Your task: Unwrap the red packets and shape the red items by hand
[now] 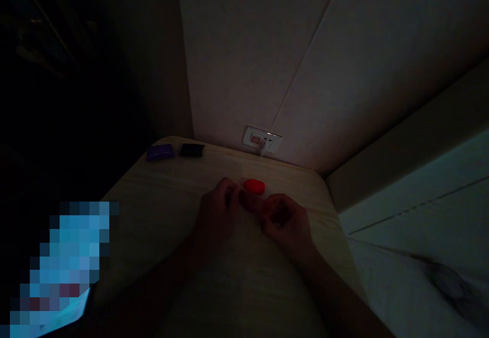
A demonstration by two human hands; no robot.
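Note:
In the dim head view, both of my hands are over a pale wooden tabletop (229,297). My right hand (288,221) has thumb and fingers pinched on a dark reddish soft-looking lump (250,201) that sticks out toward the left. My left hand (217,208) is curled beside the lump's left end, fingertips drawn together. Whether it grips the lump or something small is too dark to make out. Just behind the lump lies a bright red rounded piece (254,186), with what looks like clear wrapping at its left end.
A purple packet (160,152) and a black packet (192,149) lie at the table's back left. A wall socket (263,139) with a plug sits behind the back edge. A lit, blurred-out screen (69,261) is at the lower left. Pale bedding (412,277) lies right of the table.

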